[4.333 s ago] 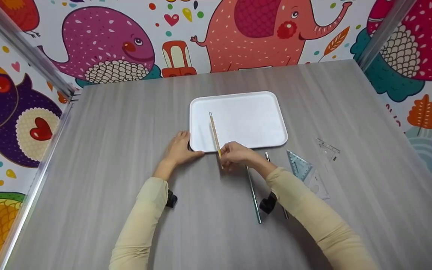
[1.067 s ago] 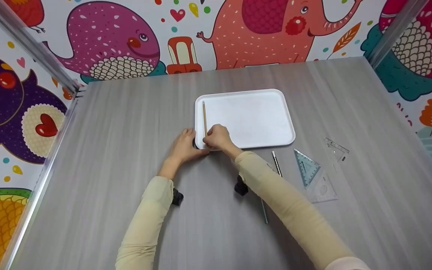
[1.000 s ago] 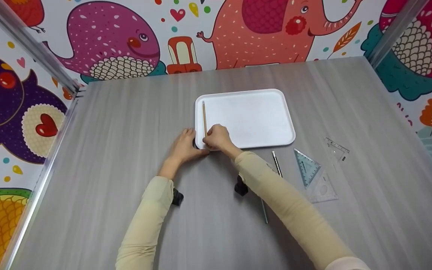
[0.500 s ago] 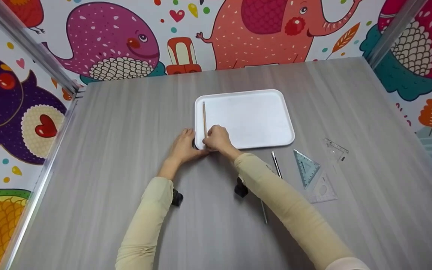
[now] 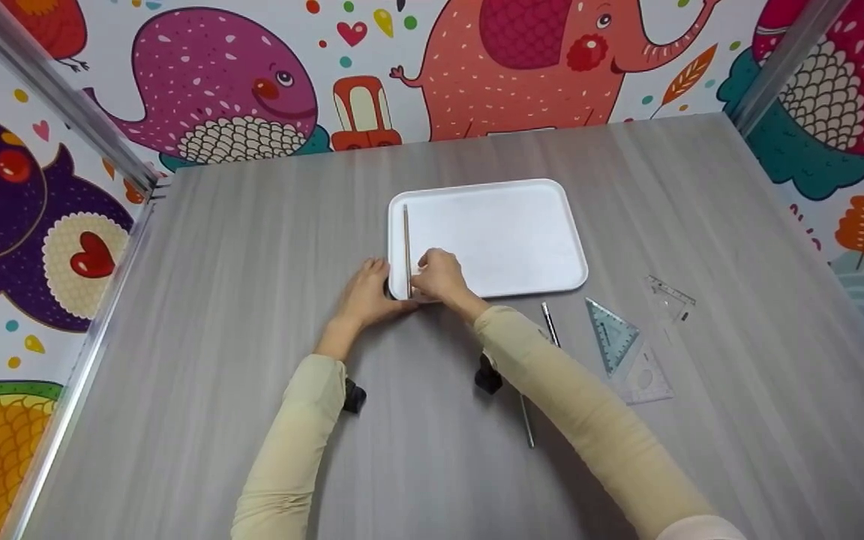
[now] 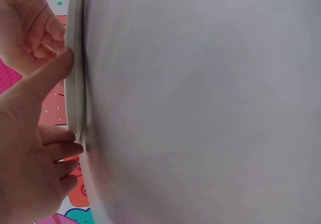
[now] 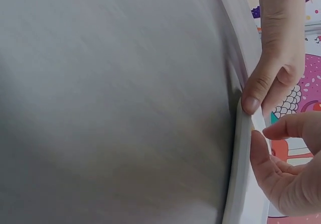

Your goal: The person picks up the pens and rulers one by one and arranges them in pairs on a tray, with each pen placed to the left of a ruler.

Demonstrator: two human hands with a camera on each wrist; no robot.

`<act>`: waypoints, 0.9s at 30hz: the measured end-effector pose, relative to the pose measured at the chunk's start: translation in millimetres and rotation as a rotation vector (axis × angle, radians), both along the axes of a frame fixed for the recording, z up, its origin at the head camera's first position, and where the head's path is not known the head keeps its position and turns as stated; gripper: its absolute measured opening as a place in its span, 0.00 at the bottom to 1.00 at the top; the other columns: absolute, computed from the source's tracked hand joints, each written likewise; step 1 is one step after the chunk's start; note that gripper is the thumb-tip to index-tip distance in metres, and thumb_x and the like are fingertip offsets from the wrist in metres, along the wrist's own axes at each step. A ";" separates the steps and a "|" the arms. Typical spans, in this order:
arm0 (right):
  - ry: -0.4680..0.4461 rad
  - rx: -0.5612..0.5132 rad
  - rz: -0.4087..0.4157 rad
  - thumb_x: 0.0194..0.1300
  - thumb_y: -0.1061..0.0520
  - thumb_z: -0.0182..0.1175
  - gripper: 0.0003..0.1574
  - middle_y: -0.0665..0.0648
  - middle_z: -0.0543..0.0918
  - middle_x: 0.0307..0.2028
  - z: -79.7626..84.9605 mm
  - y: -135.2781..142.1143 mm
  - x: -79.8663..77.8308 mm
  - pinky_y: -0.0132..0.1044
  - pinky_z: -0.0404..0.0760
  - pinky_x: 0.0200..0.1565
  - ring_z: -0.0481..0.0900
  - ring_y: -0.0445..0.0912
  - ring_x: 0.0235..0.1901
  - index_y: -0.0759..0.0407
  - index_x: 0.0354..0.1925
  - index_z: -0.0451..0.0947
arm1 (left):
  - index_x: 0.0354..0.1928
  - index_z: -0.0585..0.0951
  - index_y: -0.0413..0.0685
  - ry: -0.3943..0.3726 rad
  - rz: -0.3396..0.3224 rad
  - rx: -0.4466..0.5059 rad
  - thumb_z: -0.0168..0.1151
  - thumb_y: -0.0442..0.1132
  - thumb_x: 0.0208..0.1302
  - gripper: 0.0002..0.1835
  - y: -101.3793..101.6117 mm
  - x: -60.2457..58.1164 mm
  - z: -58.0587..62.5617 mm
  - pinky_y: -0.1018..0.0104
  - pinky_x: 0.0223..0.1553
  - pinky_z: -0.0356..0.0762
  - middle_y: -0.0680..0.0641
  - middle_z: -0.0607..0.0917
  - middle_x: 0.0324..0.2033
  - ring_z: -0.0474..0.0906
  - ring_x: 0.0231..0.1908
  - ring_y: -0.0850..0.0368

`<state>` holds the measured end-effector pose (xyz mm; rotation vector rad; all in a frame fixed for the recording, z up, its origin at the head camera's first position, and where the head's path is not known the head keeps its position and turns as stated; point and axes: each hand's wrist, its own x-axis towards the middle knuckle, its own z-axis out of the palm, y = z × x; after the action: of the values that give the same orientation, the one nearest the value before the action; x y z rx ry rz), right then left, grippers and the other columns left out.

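A white tray [image 5: 507, 240] lies on the table, with a wooden pencil [image 5: 406, 247] inside along its left edge. My left hand [image 5: 367, 295] spans the tray's near-left corner; its thumb rests on the near rim and its fingers reach along the left side. In the left wrist view the thumb [image 6: 57, 68] is extended against the rim. My right hand [image 5: 441, 276] hovers over the tray just right of the pencil's lower end. A gap shows between its thumb and index fingertip [image 7: 271, 132] in the right wrist view, and nothing is between them.
A dark pencil [image 5: 550, 324] and a greenish pencil [image 5: 527, 424] lie partly hidden under my right forearm. To their right are a blue set square [image 5: 612, 335], a clear set square [image 5: 647, 379] and another clear measuring piece [image 5: 672, 294]. A patterned wall stands behind.
The pencil came from slanting across the near rim to lying inside along the tray's left edge. Since half a second ago, my right fingers have drawn off it slightly rightward. My left hand stays at the corner.
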<state>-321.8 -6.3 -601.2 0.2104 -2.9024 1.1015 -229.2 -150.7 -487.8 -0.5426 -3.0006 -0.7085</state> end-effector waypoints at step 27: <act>-0.018 -0.021 0.151 0.47 0.61 0.58 0.24 0.65 0.77 0.40 144.8 54.2 104.5 0.43 0.77 0.39 0.77 0.53 0.37 0.69 0.45 0.73 | 0.57 0.69 0.30 -0.063 0.008 -0.027 0.69 0.56 0.42 0.45 -1.8 -0.4 1.6 0.52 0.59 0.61 0.32 0.71 0.55 0.63 0.58 0.39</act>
<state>-217.3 47.9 -456.4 0.4278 -2.9308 1.1589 -229.6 -152.5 -486.2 -0.5186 -3.0730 -0.6993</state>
